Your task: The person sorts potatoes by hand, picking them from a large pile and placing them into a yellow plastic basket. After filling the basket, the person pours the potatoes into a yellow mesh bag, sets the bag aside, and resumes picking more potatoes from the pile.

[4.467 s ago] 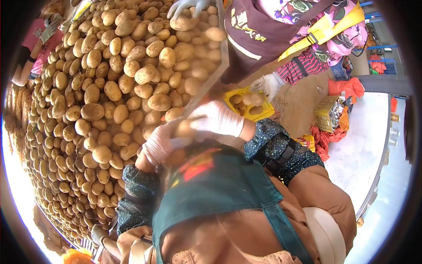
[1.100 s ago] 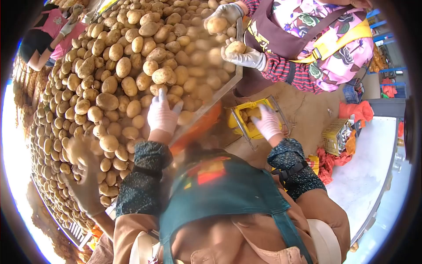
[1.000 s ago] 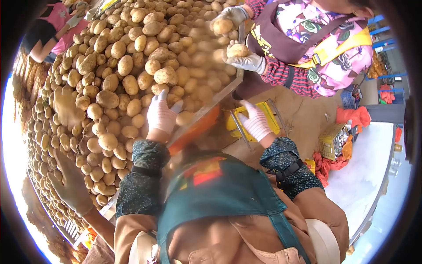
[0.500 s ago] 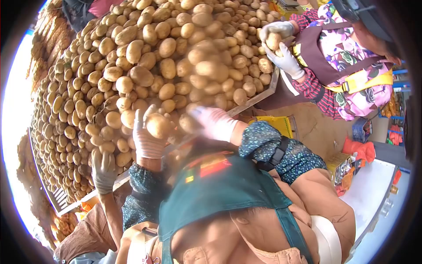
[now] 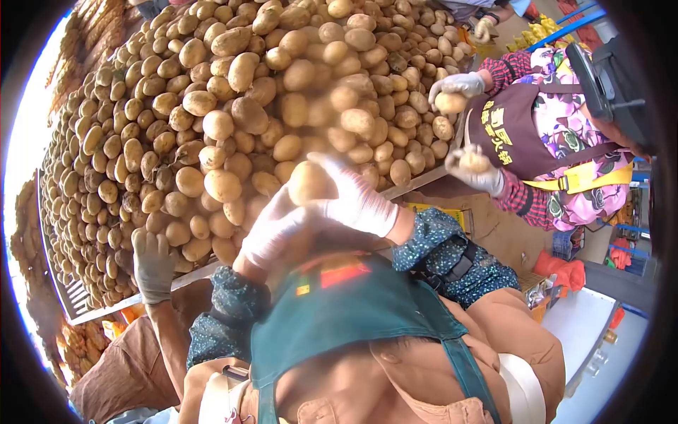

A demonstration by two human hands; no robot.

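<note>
A round tan potato point(image 5: 308, 184) is held between my two gloved hands, just above the near edge of a big potato heap point(image 5: 240, 113). My left hand point(image 5: 277, 225), in a whitish glove, has its fingers against the potato's lower left side. From the right, my right hand point(image 5: 360, 201) wraps its fingers and thumb around the same potato. The palms face each other and the wrists are apart. Some blur lies over this part of the view.
A metal table edge point(image 5: 417, 181) borders the heap. Across at the right, a co-worker point(image 5: 544, 120) holds a potato in each gloved hand. Another person's gloved hand point(image 5: 153, 265) rests by the heap at the lower left. A yellow crate point(image 5: 462, 219) stands below the edge.
My hands have come together on one potato; the separate potatoes near each hand are no longer in them. The co-worker's hands have moved apart, and the left neighbour's hand has shifted slightly.
</note>
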